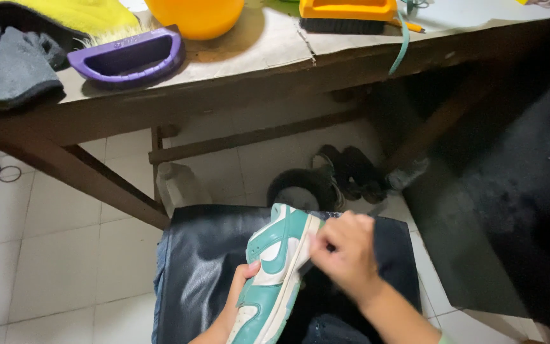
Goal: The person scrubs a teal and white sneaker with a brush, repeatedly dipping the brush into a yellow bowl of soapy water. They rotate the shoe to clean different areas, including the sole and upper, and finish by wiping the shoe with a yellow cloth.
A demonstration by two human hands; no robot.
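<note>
Sneaker (277, 271), teal and white, held on its side over a black apron (205, 261) on the lap; left hand (240, 296) cups its underside, fingers wrapped around, while right hand (346, 255), fingers curled together, presses its sole edge. Purple brush (125, 57) lies untouched on far tabletop (256, 54).

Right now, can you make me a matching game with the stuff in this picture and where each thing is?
Things:
1. sneaker
2. purple brush
3. orange basin
4. grey cloth

Places or colours:
A. at the table's front edge
B. teal and white, held over the lap
C. lying on something yellow
D. behind the purple brush

Pairs: 1-B, 2-A, 3-D, 4-C
</note>
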